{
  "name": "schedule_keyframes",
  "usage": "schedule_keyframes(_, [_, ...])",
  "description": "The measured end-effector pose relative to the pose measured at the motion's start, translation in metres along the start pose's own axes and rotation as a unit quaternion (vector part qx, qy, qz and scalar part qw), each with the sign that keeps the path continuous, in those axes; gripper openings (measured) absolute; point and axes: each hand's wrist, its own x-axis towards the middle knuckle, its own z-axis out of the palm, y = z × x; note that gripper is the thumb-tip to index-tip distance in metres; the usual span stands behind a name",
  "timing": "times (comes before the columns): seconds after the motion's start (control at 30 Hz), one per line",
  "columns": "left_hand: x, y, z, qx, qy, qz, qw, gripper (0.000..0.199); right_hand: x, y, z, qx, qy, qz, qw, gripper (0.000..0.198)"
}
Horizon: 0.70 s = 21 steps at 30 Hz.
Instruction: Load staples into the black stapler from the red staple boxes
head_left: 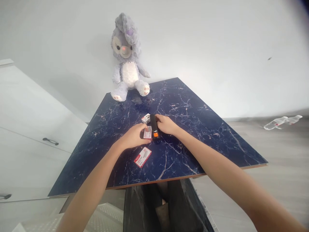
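Observation:
A black stapler [154,126] with an orange patch at its near end lies on the blue marbled table. My right hand [165,124] is at its far right side, fingers curled against it. My left hand [135,135] grips a small red-and-white box [147,132] between thumb and fingers, right beside the stapler's left side. Just beyond that box sits a small white box [145,118] with dark print. Closer to me lies a flat red-and-white packet [142,157] with printed text, apart from both hands.
A grey plush rabbit [130,74] sits at the table's far edge against the wall. White drawers [29,129] with dark handles stand at the left. On the floor at right lies a clear plastic bottle [277,123]. The blue table [193,129] has a brown front edge.

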Motion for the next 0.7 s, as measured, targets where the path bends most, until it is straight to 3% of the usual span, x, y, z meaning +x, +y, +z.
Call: schedule_keyframes(0.7, [0.0, 0.011, 0.013, 0.096, 0.027, 0.053, 0.994, 0.041, -0.001, 0.003, -0.001, 0.003, 0.001, -0.012, 1.0, 0.033])
